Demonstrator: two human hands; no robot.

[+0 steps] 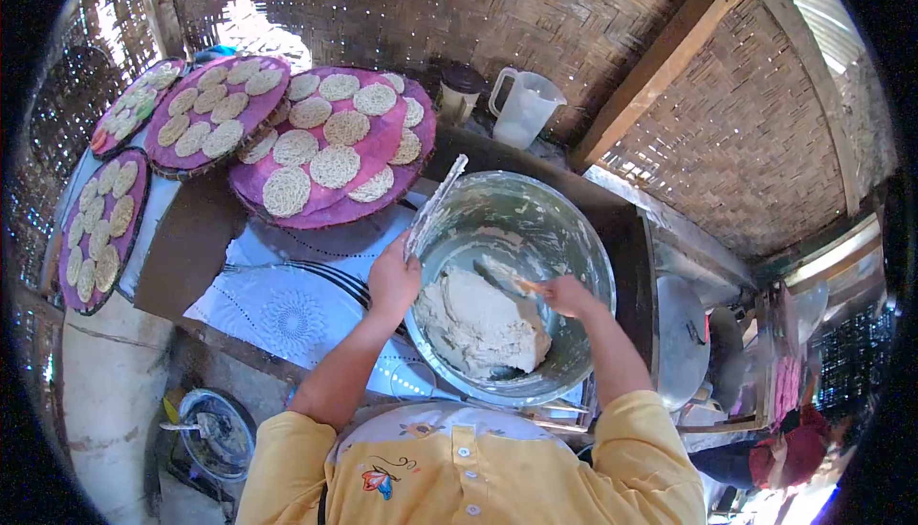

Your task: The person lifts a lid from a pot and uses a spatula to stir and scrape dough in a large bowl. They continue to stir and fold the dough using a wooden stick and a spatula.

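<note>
A large metal basin (583, 224) stands before me, its inner wall smeared with batter. A thick mass of pale dough (478, 319) lies in its bottom. My left hand (392, 281) is closed at the basin's left rim around a long flat dough-coated stick (440, 202), which slants up and away. Inside the basin my right hand (569, 296) grips the handle of a dough-smeared spatula (507, 276). The blade of the spatula touches the dough's upper edge; its exact shape is hidden by batter.
Round trays with pink cloth (375, 160) at the left bear many lacy pale discs (335, 166). Behind the basin are a clear jug (529, 107) and a dark-lidded container (461, 90). A bucket (218, 434) stands low left. Another person (789, 448) is at lower right.
</note>
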